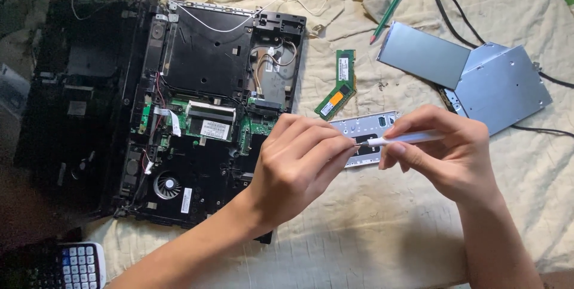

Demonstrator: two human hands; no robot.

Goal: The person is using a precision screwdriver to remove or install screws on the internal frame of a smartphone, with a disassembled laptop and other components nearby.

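Head view: laptop [197,115] opened, memory stick [336,84] and drive [502,85] out; right hand [445,151] grasps screwdriver [400,139], left hand [299,163] pinches its tip; board remains.

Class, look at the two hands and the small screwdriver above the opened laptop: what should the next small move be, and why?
Probably lower the screwdriver to the open laptop. The left hand pinches at its tip, as if seating a bit or screw, though that is too small to tell; the right hand holds the handle, and both hover above the cloth.
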